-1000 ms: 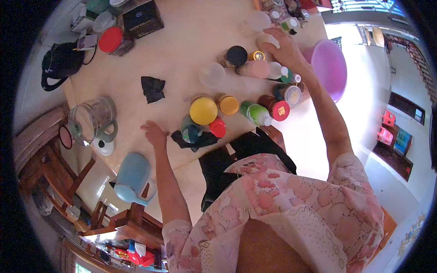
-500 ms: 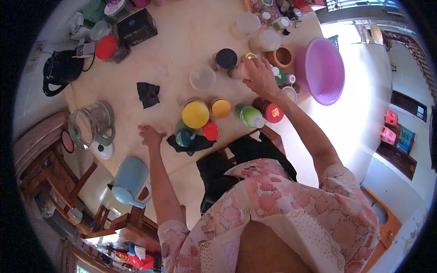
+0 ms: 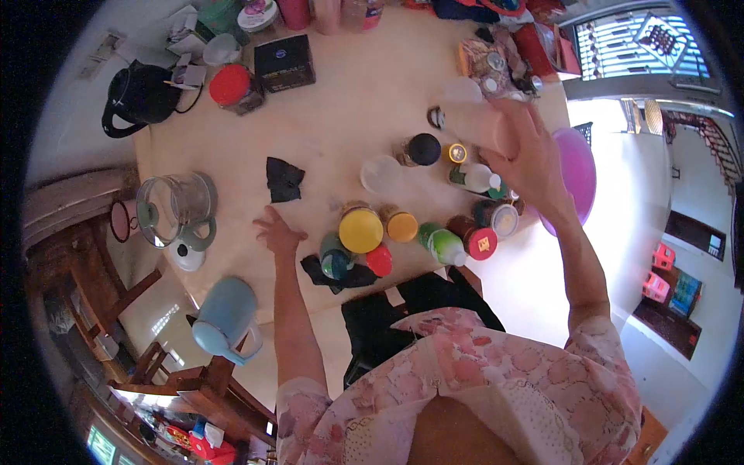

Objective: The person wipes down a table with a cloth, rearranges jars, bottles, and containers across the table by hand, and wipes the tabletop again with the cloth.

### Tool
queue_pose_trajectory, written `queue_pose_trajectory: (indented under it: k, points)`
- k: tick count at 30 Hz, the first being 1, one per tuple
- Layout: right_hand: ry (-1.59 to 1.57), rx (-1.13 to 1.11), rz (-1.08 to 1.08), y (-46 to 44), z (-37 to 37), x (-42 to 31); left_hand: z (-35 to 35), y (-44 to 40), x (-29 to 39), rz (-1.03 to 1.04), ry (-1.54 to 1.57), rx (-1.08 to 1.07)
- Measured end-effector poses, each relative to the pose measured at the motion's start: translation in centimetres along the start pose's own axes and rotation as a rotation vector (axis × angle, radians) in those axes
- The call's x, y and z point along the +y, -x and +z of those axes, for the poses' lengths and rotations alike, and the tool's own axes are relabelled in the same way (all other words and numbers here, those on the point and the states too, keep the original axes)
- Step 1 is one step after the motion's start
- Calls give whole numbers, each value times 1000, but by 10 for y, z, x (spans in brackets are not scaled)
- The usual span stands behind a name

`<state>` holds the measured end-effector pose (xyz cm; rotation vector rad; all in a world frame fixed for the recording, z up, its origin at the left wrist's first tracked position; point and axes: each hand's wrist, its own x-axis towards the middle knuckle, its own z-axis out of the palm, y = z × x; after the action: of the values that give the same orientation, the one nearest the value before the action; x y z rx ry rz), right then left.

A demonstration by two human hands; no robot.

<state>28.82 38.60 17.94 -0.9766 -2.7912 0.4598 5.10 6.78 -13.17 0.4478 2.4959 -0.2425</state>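
My right hand (image 3: 528,159) is closed round a pink-lidded jar (image 3: 480,128), lifted near the right side of the table. Below it lies a white bottle (image 3: 473,177), with a black-lidded jar (image 3: 422,149) and a small yellow-lidded jar (image 3: 457,153) to its left. My left hand (image 3: 280,232) rests on the tabletop with fingers spread, holding nothing. Near it are a black cloth piece (image 3: 284,180), a yellow-lidded jar (image 3: 361,230), an orange-lidded jar (image 3: 401,226), a red-lidded jar (image 3: 379,261) and a green bottle (image 3: 443,245).
A purple basin (image 3: 577,178) stands at the right edge. On the left are a glass pitcher (image 3: 177,208), a blue pitcher (image 3: 225,314) and a black kettle (image 3: 141,94). A black box (image 3: 285,63) and a red-lidded container (image 3: 232,87) sit at the back left.
My right hand has lifted the pink-lidded jar from among the other jars and moved it toward the back right. The view has shifted; my left hand stays spread on the table.
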Motion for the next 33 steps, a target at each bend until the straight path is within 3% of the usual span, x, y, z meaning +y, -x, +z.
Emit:
queue_pose_trajectory:
  k: [2,4,10,14,16,20,22,23,25,29,31,32,33]
  points:
    - [-28,97,-9,-40,16,-1,8,-3,-1,14,7,44]
    - [48,235,-241,-86,54,14,13,-7,-4,79,-82,91]
    - [-26,-52,29,-206,151,-6,-5,3,4,16,13,33]
    - [-47,-31,-3,-251,192,-15,0,-1,2,54,-87,101]
    - [-15,143,-144,-268,211,-11,-6,3,6,2,-12,28]
    - [109,249,-137,-290,228,-16,6,-3,0,58,-74,115]
    - [390,496,-459,-311,242,-9,0,0,3,41,3,63]
    - [389,494,-459,-309,242,-15,-1,0,3,40,2,61]
    - [132,253,19,-298,232,-31,0,1,2,79,40,61]
    - [106,295,-29,-294,219,-35,31,-12,-12,131,8,163]
    - [97,252,-133,-302,218,-31,71,-30,-32,336,-423,409]
    - [91,220,-171,-302,222,-26,57,-18,-26,357,-434,384]
    - [82,193,-208,-303,225,-21,23,-6,-12,220,-214,212]
